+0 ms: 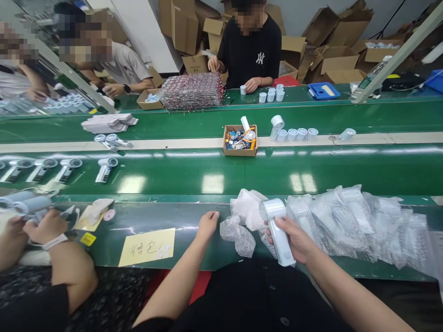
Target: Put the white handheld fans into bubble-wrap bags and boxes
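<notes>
A pale blue handheld fan (283, 242) with a round head is gripped by its handle in my right hand (296, 240), just over the near edge of the bench. My left hand (208, 224) rests at the bench surface, its fingers curled together; whether they hold anything is too small to tell. Between my hands lie clear bubble-wrap bags (238, 236). Beyond the fan, more bubble wrap (247, 207) is bunched up. A large pile of bubble-wrapped items (360, 226) spreads to the right of my right hand.
A yellow paper sign (148, 247) lies left of my left hand. A co-worker's hands (44, 228) hold fans at far left. Fans (106, 169) stand on the green belt (180, 173). A parts box (240, 151) sits mid-line; people work opposite.
</notes>
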Available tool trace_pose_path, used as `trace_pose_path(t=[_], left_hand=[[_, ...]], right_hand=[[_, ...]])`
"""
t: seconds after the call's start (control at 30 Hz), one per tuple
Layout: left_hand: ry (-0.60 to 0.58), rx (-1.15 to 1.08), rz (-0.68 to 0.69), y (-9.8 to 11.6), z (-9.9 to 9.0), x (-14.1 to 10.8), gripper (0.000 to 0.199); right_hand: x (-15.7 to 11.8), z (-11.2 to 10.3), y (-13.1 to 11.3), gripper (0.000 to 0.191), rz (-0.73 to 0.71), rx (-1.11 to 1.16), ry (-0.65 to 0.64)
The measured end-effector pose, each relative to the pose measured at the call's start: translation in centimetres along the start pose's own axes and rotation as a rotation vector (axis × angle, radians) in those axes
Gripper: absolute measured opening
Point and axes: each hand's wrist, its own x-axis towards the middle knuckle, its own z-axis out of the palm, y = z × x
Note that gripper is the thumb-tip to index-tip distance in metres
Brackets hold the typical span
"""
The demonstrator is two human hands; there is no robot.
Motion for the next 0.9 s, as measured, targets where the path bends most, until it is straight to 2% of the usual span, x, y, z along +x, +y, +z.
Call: trace_pose_path(t=[0.07, 0.13, 0.23, 0.33, 0.37, 0.4, 0.47, 0.57, 0.67, 0.77, 0.9], left_hand=[[-0.127, 0.081, 0.007, -0.8, -0.5, 1.4, 0.025], [-0.257, 0.147, 0.048, -0.9, -0.2, 1.1, 0.026], [-0.451, 0.178, 0.126, -0.6, 0.9, -1.4, 0.024], [-0.701, 0.061, 0.134, -0.7, 1.2, -4.1, 0.015], [-0.748, 0.025, 0.119, -0.7, 1.0, -4.8, 0.015], [-0.747, -0.016, 0.102, -0.6, 0.6, -5.4, 0.017], [-0.61, -0.137, 0.083, 0.5, -0.4, -6.4, 0.025], [-0.392, -0.425, 0.114, 3.7, -1.6, -8.0, 0.05], [-0.33, -0.505, 0.241, 7.3, -1.8, -9.7, 0.06], [-0.191, -0.448, 0.313, 8.9, -1.5, -10.8, 0.055], [0.055, -0.235, 0.306, 8.9, -1.5, -10.6, 0.022]], right_hand=[[-1.1, -1.4, -0.5, 0.041, 0.073, -0.02, -0.047], [-1.9, -2.2, -0.7, 0.042, 0.098, -0.008, -0.097], [-2.5, -2.8, -0.2, 0.043, 0.087, 0.044, -0.139], [-2.9, -3.6, 0.4, 0.04, 0.093, 0.079, -0.139], [-3.1, -3.9, 0.5, 0.039, 0.099, 0.084, -0.141], [-3.2, -4.2, 0.5, 0.038, 0.104, 0.087, -0.151], [-3.6, -4.2, 0.5, 0.037, 0.121, 0.086, -0.212], [-3.9, -2.7, 0.1, 0.043, 0.186, 0.056, -0.438], [-3.9, 0.1, -0.5, 0.062, 0.225, -0.018, -0.594], [-4.0, 1.6, -0.8, 0.059, 0.159, -0.114, -0.522], [-4.6, 0.8, -0.1, 0.047, 0.103, -0.265, -0.363]])
